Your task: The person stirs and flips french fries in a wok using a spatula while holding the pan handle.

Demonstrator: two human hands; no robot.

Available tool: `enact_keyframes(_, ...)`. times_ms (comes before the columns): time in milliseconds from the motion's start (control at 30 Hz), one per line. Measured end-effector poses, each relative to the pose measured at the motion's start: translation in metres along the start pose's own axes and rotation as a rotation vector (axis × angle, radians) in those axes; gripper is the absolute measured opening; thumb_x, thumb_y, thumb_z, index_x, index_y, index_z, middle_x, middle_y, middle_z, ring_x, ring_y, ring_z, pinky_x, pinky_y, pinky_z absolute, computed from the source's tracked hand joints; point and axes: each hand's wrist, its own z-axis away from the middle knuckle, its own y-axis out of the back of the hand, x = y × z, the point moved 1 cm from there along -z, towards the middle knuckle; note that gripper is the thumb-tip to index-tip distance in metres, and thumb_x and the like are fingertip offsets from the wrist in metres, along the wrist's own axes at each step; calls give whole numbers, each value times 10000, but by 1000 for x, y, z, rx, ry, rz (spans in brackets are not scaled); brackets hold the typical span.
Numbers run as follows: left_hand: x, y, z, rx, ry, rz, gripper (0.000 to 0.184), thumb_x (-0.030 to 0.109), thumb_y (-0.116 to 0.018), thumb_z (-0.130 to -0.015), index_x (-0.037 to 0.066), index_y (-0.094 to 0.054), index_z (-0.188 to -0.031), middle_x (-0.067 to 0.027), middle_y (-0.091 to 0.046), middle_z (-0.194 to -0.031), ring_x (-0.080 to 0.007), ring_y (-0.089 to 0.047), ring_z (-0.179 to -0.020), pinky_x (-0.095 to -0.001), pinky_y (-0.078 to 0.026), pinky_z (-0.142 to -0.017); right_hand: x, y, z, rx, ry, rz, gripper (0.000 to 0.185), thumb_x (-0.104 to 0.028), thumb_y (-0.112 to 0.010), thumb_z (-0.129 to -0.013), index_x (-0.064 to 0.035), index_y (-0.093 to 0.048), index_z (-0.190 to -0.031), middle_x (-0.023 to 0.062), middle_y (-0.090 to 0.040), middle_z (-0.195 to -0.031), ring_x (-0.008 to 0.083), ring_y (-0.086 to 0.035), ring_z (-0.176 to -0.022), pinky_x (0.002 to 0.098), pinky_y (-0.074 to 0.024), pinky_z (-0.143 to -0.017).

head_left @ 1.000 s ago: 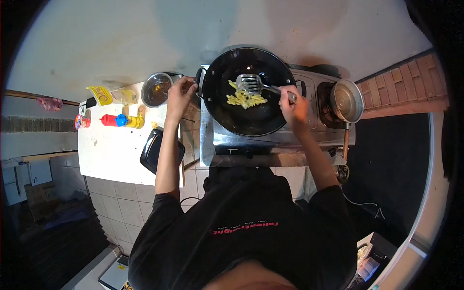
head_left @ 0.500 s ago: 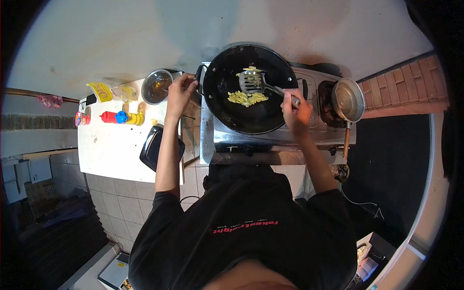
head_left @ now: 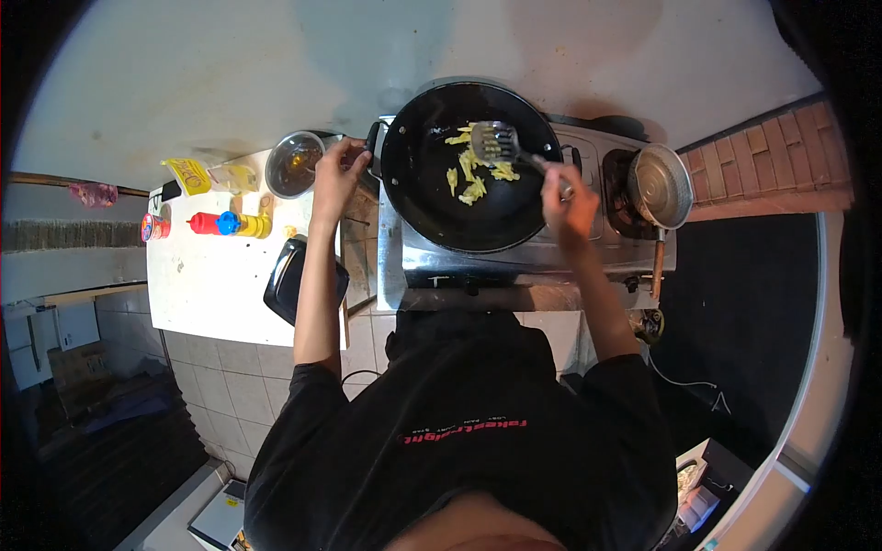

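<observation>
A large black wok (head_left: 427, 207) sits on the metal stove, with yellow, strip-like pieces of food (head_left: 469, 165) scattered over its middle. My left hand (head_left: 337, 179) is closed at the wok's left handle (head_left: 372, 138), fingers and thumb pinching it. In my right hand (head_left: 571, 207) is the grip of a slotted metal spatula (head_left: 517, 154). Its blade is inside the wok, over the upper pieces, and hides some of them.
Right of the wok, a small saucepan (head_left: 660, 186) stands on the other burner, its handle toward me. On the white table (head_left: 211, 285) at left are a metal bowl (head_left: 294, 165), a black dish (head_left: 299, 285), a red bottle (head_left: 204, 223), a yellow bottle (head_left: 248, 225) and a yellow packet (head_left: 188, 176).
The spatula has moved slightly right. The food, in a lower clump and an upper bit before, is now spread into looser pieces higher in the wok. My left hand stays at the handle.
</observation>
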Motion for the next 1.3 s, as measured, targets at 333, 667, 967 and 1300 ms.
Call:
enact_keyframes(333,-3,-1,-1,-30,48,17,217,115,-704,-910,11,-676,-1099,-83,-723,-962,-173,-681,-867,-321,-518,-826,18,-9,-18,-98,-243,-67,101,-119,-624,-965,-37,-646,-909,0,-495,-568,33,-422,-515,248,-340,-472)
enact_keyframes(667,3,1,2,-27,46,-9,255,155,-708,-913,18,-682,-1127,-102,-731,-992,-190,-696,-898,-337,-516,-835,8,-12,-13,-1,-260,-210,110,-106,-579,-998,-40,-644,-938,-11,-576,-595,25,-506,-527,210,-387,-481)
enact_keyframes(967,3,-1,1,10,4,7,234,97,-707,-897,-1,-680,-1108,-137,-734,-922,-199,-707,-816,-333,-541,-770,23,-19,-19,-60,-280,-156,167,-157,-598,-999,-32,-649,-901,-9,-587,-589,34,-545,-530,222,-431,-502)
enact_keyframes(1300,1,-2,0,2,-25,19,226,85,-699,-902,-12,-668,-1104,-134,-732,-881,-198,-714,-810,-329,-543,-776,-2,7,5,-108,-382,-338,145,-136,-577,-1001,-38,-645,-919,-9,-557,-585,33,-543,-549,230,-426,-497)
